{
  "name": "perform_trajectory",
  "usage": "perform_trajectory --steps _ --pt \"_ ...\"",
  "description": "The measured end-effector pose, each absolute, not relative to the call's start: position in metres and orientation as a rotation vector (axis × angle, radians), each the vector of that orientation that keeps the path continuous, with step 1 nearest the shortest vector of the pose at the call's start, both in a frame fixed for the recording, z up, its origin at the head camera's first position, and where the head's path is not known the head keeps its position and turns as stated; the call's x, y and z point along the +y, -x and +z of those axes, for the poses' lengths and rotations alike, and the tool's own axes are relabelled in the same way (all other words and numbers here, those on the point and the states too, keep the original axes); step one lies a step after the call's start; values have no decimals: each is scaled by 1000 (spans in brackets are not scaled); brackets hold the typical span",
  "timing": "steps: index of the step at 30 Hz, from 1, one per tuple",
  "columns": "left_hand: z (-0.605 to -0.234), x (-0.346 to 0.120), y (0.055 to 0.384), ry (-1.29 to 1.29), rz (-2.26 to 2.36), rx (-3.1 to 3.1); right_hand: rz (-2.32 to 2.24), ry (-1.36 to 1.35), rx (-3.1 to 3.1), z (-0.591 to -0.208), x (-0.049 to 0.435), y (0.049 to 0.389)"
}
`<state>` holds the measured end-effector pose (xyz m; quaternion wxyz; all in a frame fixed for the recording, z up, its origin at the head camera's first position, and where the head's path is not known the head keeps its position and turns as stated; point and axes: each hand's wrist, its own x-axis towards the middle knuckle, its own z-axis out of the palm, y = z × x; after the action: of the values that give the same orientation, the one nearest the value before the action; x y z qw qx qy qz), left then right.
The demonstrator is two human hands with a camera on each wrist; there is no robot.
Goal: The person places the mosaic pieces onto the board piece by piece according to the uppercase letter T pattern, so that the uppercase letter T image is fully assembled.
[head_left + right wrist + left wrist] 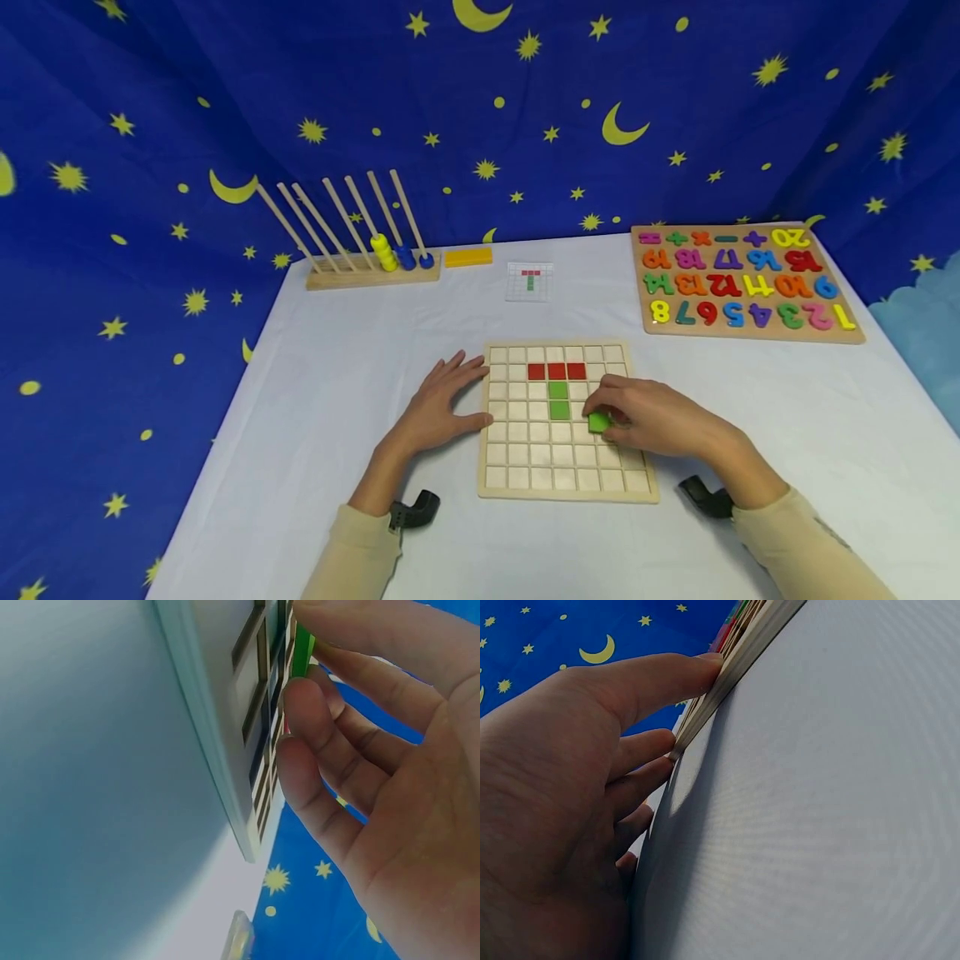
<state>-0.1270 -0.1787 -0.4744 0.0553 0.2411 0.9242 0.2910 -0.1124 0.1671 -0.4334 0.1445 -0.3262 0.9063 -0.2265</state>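
A wooden grid board lies on the table with three red tiles in a row and two green tiles in a column under the middle one. Over the board's right part, my right hand pinches a green tile between thumb and fingers. The same green tile shows edge-on in the right wrist view, close over the grid. My left hand rests at the board's left edge, fingers spread and thumb touching the rim. In the left wrist view, its thumb and fingertips meet the board's side.
Behind the board lies a small pattern card showing a red and green T. A peg abacus with yellow and blue beads and a yellow-orange block stand at back left. A number puzzle board lies at back right, before a starry blue curtain.
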Motion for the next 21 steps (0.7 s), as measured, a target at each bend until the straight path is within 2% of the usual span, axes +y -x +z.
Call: perform_trajectory --steps 21 --pt "-477 -177 127 -712 870 2810 -600 1005 2640 -431 152 113"
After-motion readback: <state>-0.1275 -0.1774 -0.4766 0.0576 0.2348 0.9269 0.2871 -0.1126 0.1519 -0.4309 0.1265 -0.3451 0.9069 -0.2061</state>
